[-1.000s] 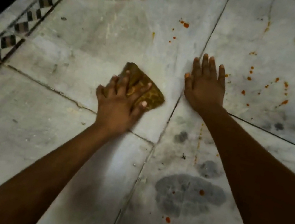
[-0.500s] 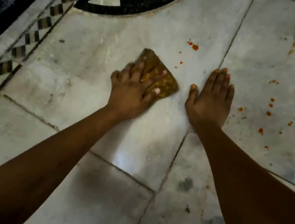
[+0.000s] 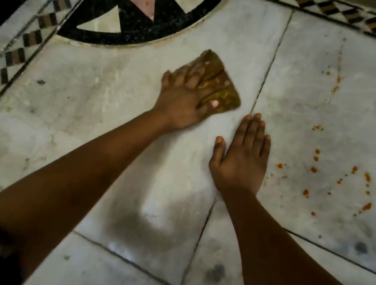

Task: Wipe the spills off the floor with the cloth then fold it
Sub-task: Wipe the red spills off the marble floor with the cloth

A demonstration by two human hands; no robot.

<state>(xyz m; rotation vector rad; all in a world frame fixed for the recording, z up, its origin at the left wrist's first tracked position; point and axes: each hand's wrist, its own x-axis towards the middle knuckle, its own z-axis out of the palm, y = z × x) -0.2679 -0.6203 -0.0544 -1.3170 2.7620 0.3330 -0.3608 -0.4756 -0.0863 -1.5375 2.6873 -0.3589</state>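
A folded brown-yellow cloth (image 3: 226, 91) lies flat on the pale marble floor (image 3: 89, 99). My left hand (image 3: 187, 99) presses down on it with spread fingers, blurred by motion. Just to its right my right hand (image 3: 241, 159) rests flat on the floor, fingers together, holding nothing. Orange-red spill drops (image 3: 315, 162) dot the slab to the right of my right hand, with fainter orange smears (image 3: 335, 85) farther back.
A black inlay arc with pale triangles (image 3: 141, 16) sits just beyond the cloth. A checkered border strip (image 3: 16, 54) runs along the left and the far edge. Dark grey wet blotches (image 3: 215, 272) mark the near slabs. Grout lines cross the floor.
My left hand has pushed the cloth forward across the slab toward the black inlay. The red drops ahead of the cloth are gone. My right hand stays flat, now behind the cloth.
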